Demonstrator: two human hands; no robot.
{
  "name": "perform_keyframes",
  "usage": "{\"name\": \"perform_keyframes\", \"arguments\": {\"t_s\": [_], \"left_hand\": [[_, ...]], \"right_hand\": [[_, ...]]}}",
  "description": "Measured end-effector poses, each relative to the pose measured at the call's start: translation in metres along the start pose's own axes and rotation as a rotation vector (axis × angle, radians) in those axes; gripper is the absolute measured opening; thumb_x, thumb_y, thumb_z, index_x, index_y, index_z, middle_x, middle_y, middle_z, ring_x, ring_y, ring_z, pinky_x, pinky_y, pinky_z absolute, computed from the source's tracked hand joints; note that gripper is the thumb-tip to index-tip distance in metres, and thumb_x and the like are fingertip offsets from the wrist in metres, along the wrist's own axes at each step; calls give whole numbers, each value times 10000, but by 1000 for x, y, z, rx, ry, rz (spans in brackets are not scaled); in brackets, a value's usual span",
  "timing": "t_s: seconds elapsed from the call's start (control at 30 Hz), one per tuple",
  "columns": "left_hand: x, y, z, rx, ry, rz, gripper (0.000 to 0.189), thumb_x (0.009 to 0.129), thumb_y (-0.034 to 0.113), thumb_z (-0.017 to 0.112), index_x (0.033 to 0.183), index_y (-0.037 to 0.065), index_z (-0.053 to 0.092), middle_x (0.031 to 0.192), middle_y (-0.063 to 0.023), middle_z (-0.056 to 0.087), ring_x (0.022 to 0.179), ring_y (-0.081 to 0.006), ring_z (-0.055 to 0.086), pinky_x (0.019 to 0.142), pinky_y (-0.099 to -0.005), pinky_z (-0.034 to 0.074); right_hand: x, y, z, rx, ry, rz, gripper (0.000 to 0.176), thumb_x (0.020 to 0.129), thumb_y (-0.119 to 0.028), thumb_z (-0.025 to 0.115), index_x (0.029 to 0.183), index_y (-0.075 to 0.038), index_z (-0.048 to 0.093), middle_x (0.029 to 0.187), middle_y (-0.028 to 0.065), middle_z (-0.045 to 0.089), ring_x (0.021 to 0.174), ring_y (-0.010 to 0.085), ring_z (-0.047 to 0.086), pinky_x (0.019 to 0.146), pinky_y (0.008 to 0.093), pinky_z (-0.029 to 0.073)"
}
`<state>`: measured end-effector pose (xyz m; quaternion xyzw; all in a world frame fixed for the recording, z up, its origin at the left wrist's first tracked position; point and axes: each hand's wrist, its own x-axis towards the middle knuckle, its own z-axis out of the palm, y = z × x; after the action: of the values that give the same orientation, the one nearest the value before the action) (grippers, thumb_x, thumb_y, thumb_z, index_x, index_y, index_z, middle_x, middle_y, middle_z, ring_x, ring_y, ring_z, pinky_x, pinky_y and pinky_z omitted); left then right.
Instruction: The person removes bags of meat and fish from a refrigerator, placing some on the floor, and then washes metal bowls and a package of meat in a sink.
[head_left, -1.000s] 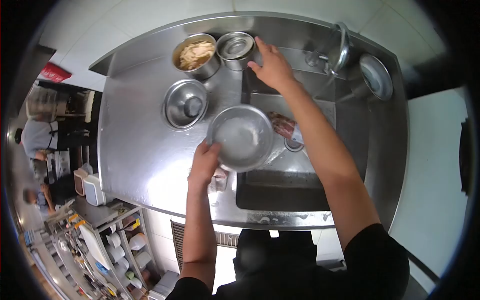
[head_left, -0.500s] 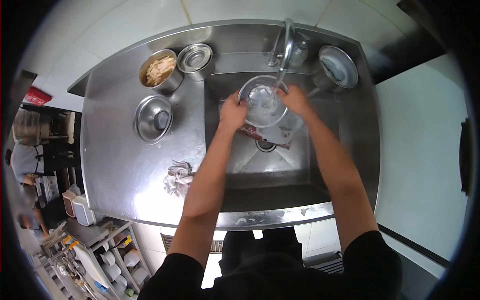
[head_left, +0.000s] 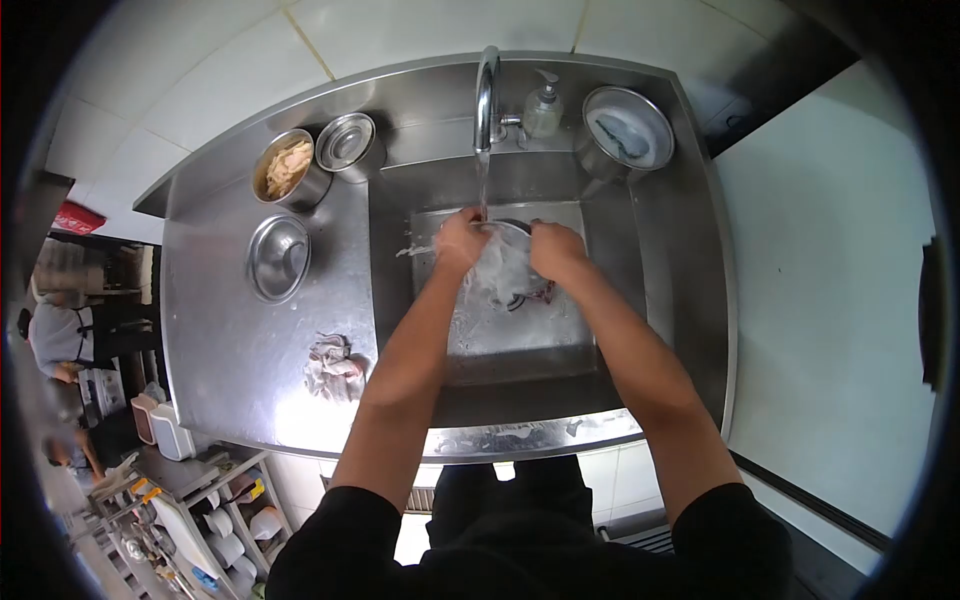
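My left hand and my right hand grip opposite sides of a round metal bowl low in the sink. The bowl is tipped over, and blurred whitish water spills from it towards me. Above my left hand, water runs from the tap. Just below the bowl, part of a dark red item shows beside the drain; the bowl and water cover the rest. My fingertips are partly hidden behind the rim.
Left of the sink are a pot of pale sliced food, a lidded metal pot, a metal bowl and a crumpled cloth. Behind the sink stand a soap bottle and another pot. Two people are at far left.
The bowl, held upright under the running tap before, is now lower, nearer me and tipped, with its water pouring into the sink. Both hands have kept their grip. The view has shifted.
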<state>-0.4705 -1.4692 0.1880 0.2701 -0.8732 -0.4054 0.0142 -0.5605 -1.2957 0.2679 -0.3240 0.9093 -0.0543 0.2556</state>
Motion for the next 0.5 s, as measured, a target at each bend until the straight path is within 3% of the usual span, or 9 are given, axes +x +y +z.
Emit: {"name": "perform_keyframes", "arguments": {"t_s": [0.07, 0.1, 0.17, 0.23, 0.27, 0.3, 0.4, 0.43, 0.5], "left_hand": [[11, 3, 10, 53, -8, 403, 373, 960, 229, 685, 1320, 132, 679, 1260, -195, 716, 1113, -333, 722, 947, -419, 566], [12, 13, 2, 109, -87, 341, 377, 970, 249, 668, 1324, 120, 675, 1246, -203, 719, 1112, -340, 721, 966, -423, 556], [8, 28, -10, 216, -245, 210, 395, 989, 290, 633, 1332, 97, 667, 1217, -220, 726, 1108, -353, 720, 1004, -431, 536], [9, -3, -6, 107, -96, 36, 413, 1003, 295, 613, 1343, 63, 644, 1181, -249, 724, 1092, -352, 725, 942, -431, 570], [8, -17, -9, 50, -18, -56, 423, 1010, 297, 603, 1349, 46, 632, 1162, -263, 723, 1083, -352, 727, 911, -431, 587], [-3, -11, -22, -154, -125, -265, 528, 1036, 346, 596, 1471, 51, 548, 1321, -246, 680, 1217, -401, 667, 947, -479, 562], [-26, -21, 3, -933, -99, -580, 614, 1064, 434, 566, 1551, 79, 449, 1369, -214, 643, 1227, -371, 665, 840, -509, 602], [-41, 7, -2, -848, -77, -603, 687, 1075, 500, 539, 1599, 95, 355, 1430, -191, 581, 1237, -343, 640, 752, -480, 624], [-46, 2, -1, -905, -90, -534, 687, 1071, 509, 544, 1586, 90, 370, 1434, -187, 579, 1236, -326, 630, 744, -443, 628]], "right_hand": [[19, 1, -3, -105, -72, -54, 428, 913, -79, 587, 1336, -30, 625, 1192, 250, 721, 1135, 380, 704, 969, 497, 555], [27, 2, 0, -157, -109, -82, 431, 914, -74, 584, 1341, -33, 620, 1204, 247, 716, 1158, 376, 693, 982, 495, 548], [28, 14, 15, -46, 194, -140, 430, 915, -78, 597, 1342, -30, 616, 1232, 237, 695, 1178, 376, 671, 992, 489, 541], [11, 11, 15, 8, 670, -227, 432, 923, -110, 638, 1347, -29, 607, 1286, 216, 649, 1208, 397, 624, 1006, 484, 528], [1, 6, 21, 124, 631, -244, 449, 925, -121, 649, 1362, -32, 600, 1306, 218, 638, 1225, 399, 611, 1021, 484, 519], [-3, 2, 29, 240, 590, -261, 466, 926, -131, 660, 1377, -35, 593, 1326, 221, 626, 1242, 401, 598, 1036, 484, 510], [7, -13, 67, 399, 488, -288, 467, 948, -179, 652, 1383, -20, 591, 1364, 222, 600, 1266, 421, 570, 1058, 489, 494], [14, -21, 84, 360, 546, -271, 464, 953, -201, 650, 1370, -5, 597, 1360, 223, 602, 1262, 424, 573, 1056, 489, 495], [21, -41, 97, 367, 674, -333, 374, 984, -231, 610, 1278, -2, 645, 1293, 212, 646, 1185, 410, 626, 1030, 500, 501]]}}
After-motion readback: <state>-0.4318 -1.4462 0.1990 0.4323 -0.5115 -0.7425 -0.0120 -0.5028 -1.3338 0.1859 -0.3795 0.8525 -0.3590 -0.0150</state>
